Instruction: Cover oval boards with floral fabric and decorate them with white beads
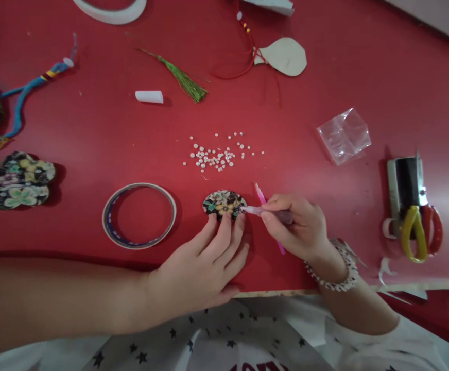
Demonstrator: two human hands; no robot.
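Note:
An oval piece covered in dark floral fabric (224, 202) lies flat near the table's front edge. My left hand (205, 263) rests with fingers stretched out, its fingertips touching the near edge of that piece. In my right hand (299, 226) a small glue tube (284, 216) is pinched, its pale nozzle at the right edge of the oval. Beneath the right hand lies a pink pen-like stick (260, 193), partly hidden by the fingers. Small pearl beads (217, 157) are scattered just beyond the oval.
Left of my hands are a tape roll (139, 242) and a floral fabric flower shape (19, 180). Farther back lie a white cap (149, 97), a green tassel (186, 82) and a card with red cord (286, 56). Rightward are a plastic bag (344, 135) and scissors (413, 237).

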